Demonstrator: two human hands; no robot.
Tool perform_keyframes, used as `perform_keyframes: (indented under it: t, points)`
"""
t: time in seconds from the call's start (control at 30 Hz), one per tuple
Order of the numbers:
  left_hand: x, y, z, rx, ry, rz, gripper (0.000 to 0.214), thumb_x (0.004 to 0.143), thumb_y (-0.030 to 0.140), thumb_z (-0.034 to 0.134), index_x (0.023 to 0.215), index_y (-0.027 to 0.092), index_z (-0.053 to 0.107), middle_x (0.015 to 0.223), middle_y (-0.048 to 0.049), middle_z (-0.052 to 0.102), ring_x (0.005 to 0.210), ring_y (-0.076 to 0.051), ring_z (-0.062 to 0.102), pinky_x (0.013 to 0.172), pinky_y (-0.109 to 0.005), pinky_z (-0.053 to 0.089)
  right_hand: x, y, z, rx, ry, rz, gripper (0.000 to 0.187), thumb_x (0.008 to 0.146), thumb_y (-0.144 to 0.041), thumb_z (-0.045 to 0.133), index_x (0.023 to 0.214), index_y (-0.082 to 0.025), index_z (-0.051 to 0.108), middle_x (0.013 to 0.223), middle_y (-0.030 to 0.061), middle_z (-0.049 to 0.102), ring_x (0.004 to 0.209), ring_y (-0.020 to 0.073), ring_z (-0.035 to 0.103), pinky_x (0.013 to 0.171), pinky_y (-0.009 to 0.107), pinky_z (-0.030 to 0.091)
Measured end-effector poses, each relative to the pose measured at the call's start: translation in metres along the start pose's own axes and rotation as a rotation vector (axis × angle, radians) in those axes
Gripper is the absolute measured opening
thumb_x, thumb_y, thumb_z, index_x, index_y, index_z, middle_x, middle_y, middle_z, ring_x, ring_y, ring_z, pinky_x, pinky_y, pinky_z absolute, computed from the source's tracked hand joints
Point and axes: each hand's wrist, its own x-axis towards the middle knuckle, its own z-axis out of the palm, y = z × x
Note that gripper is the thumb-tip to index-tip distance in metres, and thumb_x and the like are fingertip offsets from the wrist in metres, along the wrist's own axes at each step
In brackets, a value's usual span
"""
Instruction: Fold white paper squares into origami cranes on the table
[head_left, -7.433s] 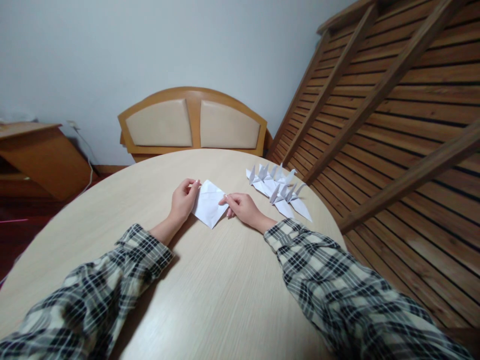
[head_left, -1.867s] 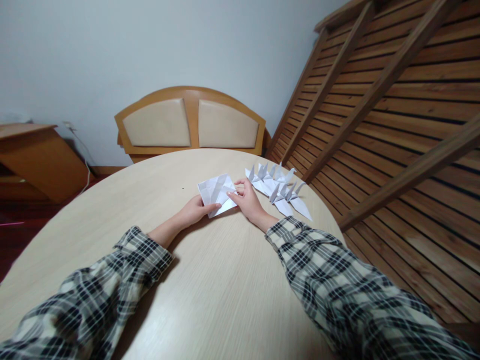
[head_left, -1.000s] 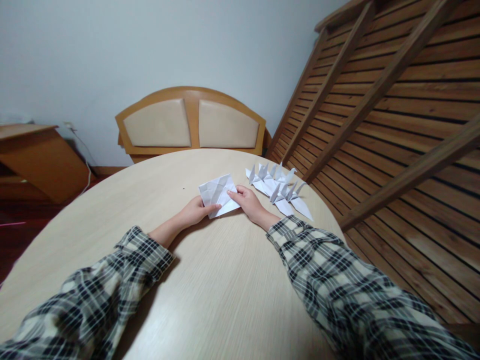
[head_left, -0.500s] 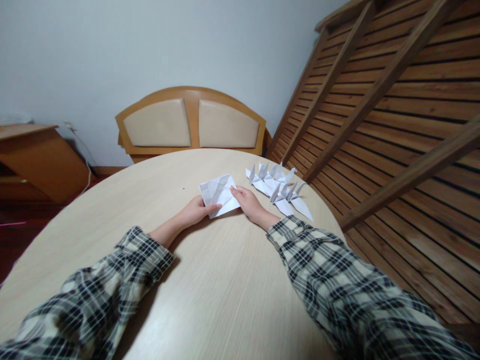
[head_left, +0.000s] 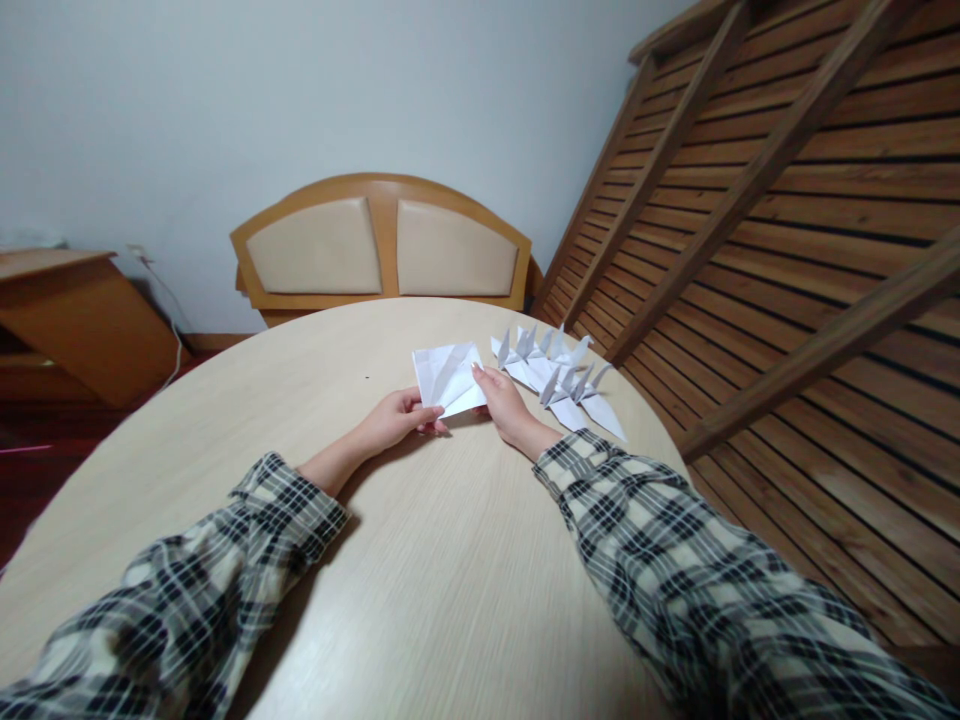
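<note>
A creased, folded sheet of white paper (head_left: 450,377) is held just above the round table, between my two hands. My left hand (head_left: 399,418) pinches its lower left corner, thumb on top and fingertips showing beneath. On the right side, my right hand (head_left: 504,402) grips the paper's edge with the thumb pressed on its face; the fingers behind are mostly hidden. Just beyond my right hand, several folded white paper cranes (head_left: 562,385) stand close together on the table.
The pale round wooden table (head_left: 405,560) fills the foreground. Behind it is a padded wooden headboard (head_left: 388,240) against the wall. A slatted wooden frame (head_left: 787,230) leans at the right, and a brown desk (head_left: 82,320) is at the left with a white cable (head_left: 177,340) beside it.
The paper has shifted slightly right and turned a little. My left hand's fingers have moved to its lower corner, with the fingertips now showing below it. The cranes have not moved.
</note>
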Motion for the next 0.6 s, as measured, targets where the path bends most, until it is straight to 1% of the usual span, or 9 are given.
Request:
perform_keyframes:
  t: [0.17, 0.3, 0.47, 0.6]
  points:
    - [-0.0013, 0.003, 0.0002, -0.009, -0.02, 0.019, 0.014, 0.082, 0.024, 0.067, 0.085, 0.01, 0.066, 0.075, -0.0113, 0.072, 0.06, -0.012, 0.057, 0.057, -0.026, 0.038, 0.0017, 0.0011, -0.0011, 0.05, 0.046, 0.05, 0.04, 0.084, -0.059, 0.055, 0.086, -0.02, 0.057, 0.076, 0.0036, 0.057, 0.068, 0.015, 0.051, 0.055, 0.027, 0.044]
    - [-0.0012, 0.0027, 0.0, -0.011, -0.022, 0.015, 0.014, 0.083, 0.024, 0.066, 0.086, 0.01, 0.066, 0.076, -0.0116, 0.072, 0.06, -0.012, 0.057, 0.058, -0.026, 0.039, 0.0017, 0.0002, -0.0008, 0.066, 0.053, 0.061, 0.04, 0.084, -0.059, 0.056, 0.088, -0.02, 0.057, 0.077, 0.0034, 0.058, 0.066, 0.0142, 0.052, 0.053, 0.026, 0.044]
    - [-0.001, 0.0009, -0.0002, -0.029, -0.01, -0.009, 0.015, 0.083, 0.024, 0.066, 0.088, 0.01, 0.065, 0.077, -0.0117, 0.072, 0.062, -0.013, 0.058, 0.06, -0.027, 0.041, -0.0011, -0.0046, 0.0, 0.036, 0.008, 0.027, 0.041, 0.08, -0.06, 0.06, 0.083, -0.019, 0.055, 0.072, 0.0018, 0.056, 0.061, 0.0127, 0.05, 0.05, 0.025, 0.044]
    - [-0.002, 0.0016, -0.0001, -0.003, -0.01, -0.005, 0.016, 0.083, 0.025, 0.065, 0.089, 0.01, 0.064, 0.078, -0.011, 0.071, 0.061, -0.011, 0.056, 0.06, -0.026, 0.039, -0.0032, -0.0069, 0.0004, 0.026, -0.043, 0.007, 0.04, 0.078, -0.057, 0.065, 0.086, -0.019, 0.058, 0.076, 0.0031, 0.06, 0.061, 0.0125, 0.051, 0.05, 0.024, 0.043]
